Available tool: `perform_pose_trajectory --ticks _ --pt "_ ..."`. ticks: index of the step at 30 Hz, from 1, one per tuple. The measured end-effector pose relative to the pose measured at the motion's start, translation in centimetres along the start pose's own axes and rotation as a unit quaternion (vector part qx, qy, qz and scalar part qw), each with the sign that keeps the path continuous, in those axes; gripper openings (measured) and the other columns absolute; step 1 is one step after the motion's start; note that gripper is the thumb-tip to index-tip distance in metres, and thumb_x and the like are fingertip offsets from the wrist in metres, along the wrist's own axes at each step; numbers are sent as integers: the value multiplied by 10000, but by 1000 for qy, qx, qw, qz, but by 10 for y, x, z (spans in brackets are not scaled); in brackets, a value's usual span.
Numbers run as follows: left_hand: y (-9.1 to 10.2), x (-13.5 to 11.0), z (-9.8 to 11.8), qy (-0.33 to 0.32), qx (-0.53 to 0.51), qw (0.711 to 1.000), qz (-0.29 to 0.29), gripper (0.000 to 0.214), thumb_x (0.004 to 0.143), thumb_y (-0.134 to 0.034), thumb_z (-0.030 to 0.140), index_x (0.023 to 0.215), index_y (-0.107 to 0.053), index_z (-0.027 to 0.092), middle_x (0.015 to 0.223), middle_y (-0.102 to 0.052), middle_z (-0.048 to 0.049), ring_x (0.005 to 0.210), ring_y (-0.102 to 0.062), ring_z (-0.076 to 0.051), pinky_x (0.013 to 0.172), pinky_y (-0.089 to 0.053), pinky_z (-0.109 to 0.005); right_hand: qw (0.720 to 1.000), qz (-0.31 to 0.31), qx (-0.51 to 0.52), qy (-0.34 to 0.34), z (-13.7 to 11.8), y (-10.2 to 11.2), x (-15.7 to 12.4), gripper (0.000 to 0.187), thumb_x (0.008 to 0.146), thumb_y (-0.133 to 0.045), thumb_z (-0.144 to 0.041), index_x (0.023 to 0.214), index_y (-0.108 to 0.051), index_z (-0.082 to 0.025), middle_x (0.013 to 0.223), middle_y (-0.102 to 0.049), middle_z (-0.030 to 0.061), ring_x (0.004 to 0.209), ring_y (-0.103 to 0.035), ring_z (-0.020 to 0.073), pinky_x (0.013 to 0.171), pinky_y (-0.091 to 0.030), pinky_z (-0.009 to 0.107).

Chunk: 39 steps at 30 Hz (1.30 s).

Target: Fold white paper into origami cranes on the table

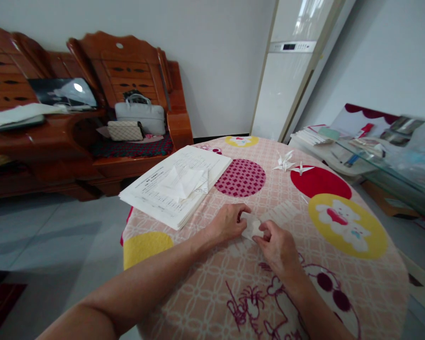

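Between my two hands, just above the patterned tablecloth (201, 293), is a small piece of folded white paper (250, 226). My left hand (230, 221) pinches its left edge with thumb and fingers. On the right side, my right hand (276, 243) grips the paper with its fingertips closed. Farther left on the table lies a stack of printed sheets (156, 208), with loose white squares of paper (182, 182) on top. Several folded paper cranes (284, 161) rest near the table's far right edge.
A wooden sofa (134, 61) stands behind on the left, with a grey handbag (145, 115) and a small quilted bag (125, 131) on its seat. A tall white cabinet-like unit (286, 80) is at the back. To the right, a glass shelf (386, 165) holds papers and plastic bags.
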<state>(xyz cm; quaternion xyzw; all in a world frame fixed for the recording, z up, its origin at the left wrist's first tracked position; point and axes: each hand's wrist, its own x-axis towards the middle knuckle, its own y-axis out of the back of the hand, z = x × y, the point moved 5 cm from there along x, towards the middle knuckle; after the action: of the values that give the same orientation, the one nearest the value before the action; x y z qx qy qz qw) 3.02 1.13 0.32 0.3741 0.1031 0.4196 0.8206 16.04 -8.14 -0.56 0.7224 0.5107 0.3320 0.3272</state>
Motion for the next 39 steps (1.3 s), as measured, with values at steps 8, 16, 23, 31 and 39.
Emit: perform_pose_trajectory --ticks 8,16,23,31,39 --pt "-1 0 10 8 21 1000 17 337 725 -508 177 996 -707 151 803 -717 -48 689 -622 -163 655 -470 -245 998 -60 -16 -33 -6 5 10 468 725 -659 -240 1191 -661 -198 674 -690 19 620 -632 195 551 -355 259" --pt "1 -1 11 13 33 999 17 338 740 -502 186 1000 -715 160 835 -730 -56 695 -629 -172 675 -458 -259 997 -73 11 7 -10 9 13 323 727 -628 -228 1027 -745 -256 531 -608 -28 472 -526 139 487 -289 232" --pt "-1 4 -1 24 2 1000 11 329 742 -509 182 978 -737 160 759 -717 -31 658 -608 -154 661 -459 -241 996 -71 -13 47 -12 8 12 329 762 -588 -231 1049 -747 -254 487 -573 -23 453 -505 142 474 -283 232" --pt "4 8 -2 -23 -53 998 -34 312 796 -504 187 1031 -703 144 934 -726 -43 771 -628 -151 683 -457 -231 995 -85 56 6 0 8 11 339 743 -580 -224 1031 -759 -220 524 -600 -25 481 -535 136 467 -282 218" --pt "7 10 0 -66 -64 995 -49 233 788 -508 140 967 -658 150 903 -690 -37 818 -615 -155 778 -466 -257 996 -48 74 12 9 5 12 494 704 -603 -187 1191 -685 -179 493 -513 -48 454 -465 130 452 -304 225"
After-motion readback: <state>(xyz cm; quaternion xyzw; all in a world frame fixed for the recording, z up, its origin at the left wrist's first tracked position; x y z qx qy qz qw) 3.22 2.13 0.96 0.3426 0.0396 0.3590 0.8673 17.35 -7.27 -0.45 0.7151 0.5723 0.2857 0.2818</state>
